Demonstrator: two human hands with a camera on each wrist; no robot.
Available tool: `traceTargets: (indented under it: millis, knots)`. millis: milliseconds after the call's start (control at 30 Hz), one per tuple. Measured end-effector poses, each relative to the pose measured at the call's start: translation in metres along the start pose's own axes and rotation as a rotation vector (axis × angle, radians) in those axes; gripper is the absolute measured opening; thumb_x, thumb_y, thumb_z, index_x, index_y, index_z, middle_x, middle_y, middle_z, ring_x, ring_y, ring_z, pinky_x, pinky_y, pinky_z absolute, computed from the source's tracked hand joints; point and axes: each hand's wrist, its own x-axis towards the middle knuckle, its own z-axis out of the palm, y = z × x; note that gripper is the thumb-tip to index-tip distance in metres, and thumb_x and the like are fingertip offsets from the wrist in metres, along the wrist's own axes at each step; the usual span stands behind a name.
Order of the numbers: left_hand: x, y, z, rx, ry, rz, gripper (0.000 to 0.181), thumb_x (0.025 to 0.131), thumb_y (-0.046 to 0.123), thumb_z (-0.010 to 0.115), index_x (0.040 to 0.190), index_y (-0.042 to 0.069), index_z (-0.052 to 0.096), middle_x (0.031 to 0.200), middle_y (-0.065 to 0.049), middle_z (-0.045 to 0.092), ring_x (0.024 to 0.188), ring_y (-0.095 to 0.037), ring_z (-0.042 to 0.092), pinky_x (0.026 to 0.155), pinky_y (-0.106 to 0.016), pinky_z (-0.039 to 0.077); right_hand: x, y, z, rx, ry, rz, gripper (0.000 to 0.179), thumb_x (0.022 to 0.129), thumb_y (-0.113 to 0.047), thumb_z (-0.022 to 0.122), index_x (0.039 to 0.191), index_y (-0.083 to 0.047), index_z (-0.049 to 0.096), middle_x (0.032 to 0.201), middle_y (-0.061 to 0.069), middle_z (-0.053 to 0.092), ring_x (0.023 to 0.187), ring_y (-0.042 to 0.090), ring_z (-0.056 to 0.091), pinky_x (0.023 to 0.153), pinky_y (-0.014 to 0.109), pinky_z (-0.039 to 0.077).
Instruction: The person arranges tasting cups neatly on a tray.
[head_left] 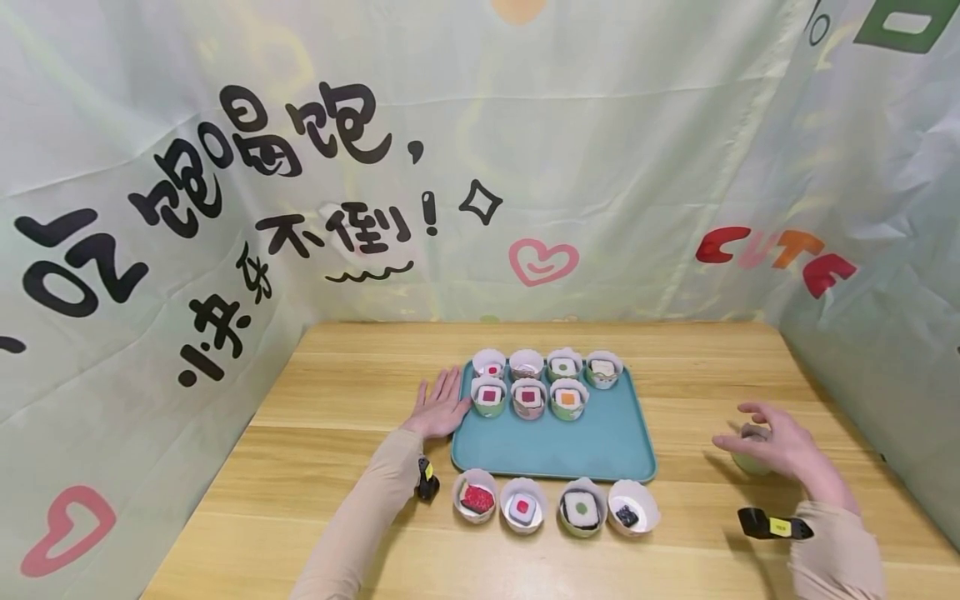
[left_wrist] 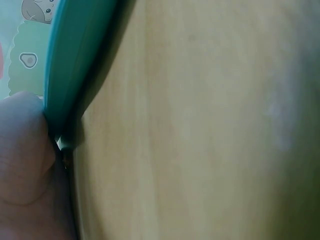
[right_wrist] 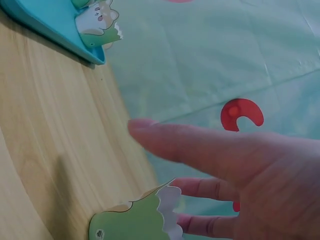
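My left hand (head_left: 437, 407) lies flat with fingers straight beside the left edge of a blue tray (head_left: 555, 450). Its thumb touches the tray rim (left_wrist: 75, 60). Over at the right, my right hand (head_left: 780, 442) hovers around a green paper cup (head_left: 750, 463) that stands on the table. In the right wrist view, the thumb (right_wrist: 180, 142) is apart from that cup (right_wrist: 135, 220), while other fingertips are at its far rim. What the cup contains is hidden. Several paper cups, such as this one (head_left: 568, 410), hold sushi-like pieces in two rows on the tray.
In front of the tray stands a row of cups: one with a red-topped piece (head_left: 477, 498), one with a red-centred piece (head_left: 522, 507), one with a green-centred piece (head_left: 581, 510) and one with a small dark piece (head_left: 632, 510). Printed cloth (head_left: 637, 167) surrounds the wooden table (head_left: 360, 350).
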Motion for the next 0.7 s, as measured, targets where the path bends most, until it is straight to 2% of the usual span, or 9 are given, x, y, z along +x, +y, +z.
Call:
traceTargets:
  millis: [133,267,400,533,700]
  knots:
    - [-0.001,0.001,0.0,0.001,0.005,0.002,0.069,0.108,0.046,0.022,0.163,0.01,0.001,0.172,-0.004,-0.003,0.16,-0.025,-0.004,0.127,-0.055,-0.008,0.001,0.002,0.001,-0.044,-0.005,0.007,0.084,0.086,-0.045,0.076,0.135,0.014,0.042,0.126,0.045,0.049,0.108,0.058,0.053,0.084,0.061,0.045]
    - [-0.002,0.002,-0.001,0.004,0.005,0.003,0.069,0.108,0.046,0.022,0.163,0.009,0.002,0.172,-0.004,-0.003,0.16,-0.025,-0.004,0.127,-0.055,-0.007,0.003,0.005,0.002,-0.077,0.002,0.001,0.079,0.083,-0.042,0.079,0.129,0.014,0.047,0.116,0.041,0.058,0.102,0.054,0.057,0.081,0.06,0.042]
    - [-0.002,0.002,-0.001,0.009,-0.003,-0.001,0.069,0.108,0.047,0.021,0.163,0.01,0.0,0.172,-0.003,-0.004,0.16,-0.025,-0.005,0.127,-0.055,-0.007,0.004,0.006,0.001,-0.08,-0.021,0.017,0.078,0.08,-0.039,0.081,0.127,0.014,0.048,0.108,0.035,0.063,0.099,0.049,0.06,0.081,0.058,0.045]
    - [-0.002,0.002,-0.001,0.011,-0.004,-0.002,0.069,0.108,0.047,0.02,0.163,0.01,0.001,0.172,-0.003,-0.003,0.16,-0.024,-0.004,0.127,-0.055,-0.006,0.003,0.008,0.002,-0.087,-0.036,0.015,0.076,0.08,-0.035,0.081,0.125,0.015,0.048,0.106,0.033,0.063,0.094,0.042,0.061,0.076,0.048,0.048]
    - [-0.002,0.002,-0.001,0.011,-0.001,0.0,0.069,0.108,0.047,0.02,0.163,0.009,0.004,0.172,-0.004,-0.001,0.16,-0.025,-0.003,0.127,-0.055,-0.005,0.003,0.011,0.004,-0.092,-0.021,-0.006,0.067,0.08,-0.028,0.081,0.12,0.015,0.049,0.107,0.035,0.06,0.091,0.038,0.059,0.073,0.038,0.044]
